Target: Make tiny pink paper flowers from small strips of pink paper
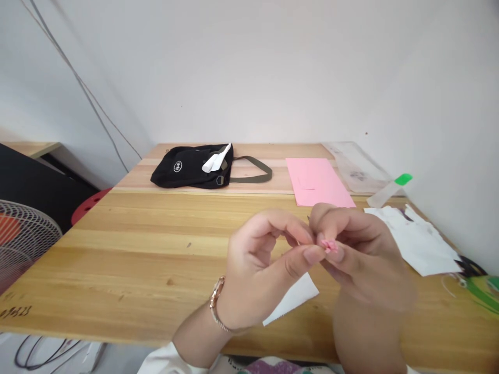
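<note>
Between my fingertips is a small folded or crumpled pink paper piece (329, 245), too small to make out its exact shape. My left hand (268, 265) pinches at its left side, thumb and forefinger pressed together. From the other side my right hand (354, 244) grips the same piece with thumb and fingers. A thin dark tip shows just above the fingers, its kind unclear. Below both hands a white slip of paper (294, 300) lies on the wooden table (156, 259), partly covered by my left hand.
A black bag (183, 169) with a rolled white paper (217, 160) on it lies at the back. Pink paper sheets (317, 182), a green-capped clear bottle (390, 189), white paper (421, 239) and a green tape roll (485, 291) are rightward. A fan (27, 239) stands left.
</note>
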The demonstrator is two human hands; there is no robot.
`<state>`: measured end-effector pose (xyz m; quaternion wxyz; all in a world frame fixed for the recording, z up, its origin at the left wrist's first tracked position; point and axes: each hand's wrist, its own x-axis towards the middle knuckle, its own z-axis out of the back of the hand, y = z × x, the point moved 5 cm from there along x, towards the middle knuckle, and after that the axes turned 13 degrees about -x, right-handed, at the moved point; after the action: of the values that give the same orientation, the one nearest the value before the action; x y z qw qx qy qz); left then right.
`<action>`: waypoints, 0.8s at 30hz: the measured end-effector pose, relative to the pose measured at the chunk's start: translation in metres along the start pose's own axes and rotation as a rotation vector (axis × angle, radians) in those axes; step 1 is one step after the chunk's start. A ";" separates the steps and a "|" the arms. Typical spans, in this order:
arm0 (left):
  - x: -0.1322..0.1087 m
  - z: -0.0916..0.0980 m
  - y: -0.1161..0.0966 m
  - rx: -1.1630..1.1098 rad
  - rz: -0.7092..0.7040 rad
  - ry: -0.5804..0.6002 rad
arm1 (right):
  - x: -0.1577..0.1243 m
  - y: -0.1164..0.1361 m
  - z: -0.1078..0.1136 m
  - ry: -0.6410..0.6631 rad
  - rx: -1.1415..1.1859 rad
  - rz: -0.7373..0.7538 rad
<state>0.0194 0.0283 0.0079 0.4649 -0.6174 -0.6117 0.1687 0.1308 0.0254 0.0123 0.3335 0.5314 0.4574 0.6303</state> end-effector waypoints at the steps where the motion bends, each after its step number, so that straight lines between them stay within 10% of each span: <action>1: 0.000 0.000 -0.001 0.016 -0.023 -0.016 | 0.000 0.000 0.000 -0.020 -0.012 0.006; 24: -0.010 0.007 -0.012 0.250 -0.476 -0.077 | -0.014 0.022 -0.008 -0.279 -0.452 0.247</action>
<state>0.0051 0.0193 0.0101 0.5406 -0.3870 -0.7313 0.1521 0.1275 0.0031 0.0280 0.4237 0.5770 0.1870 0.6728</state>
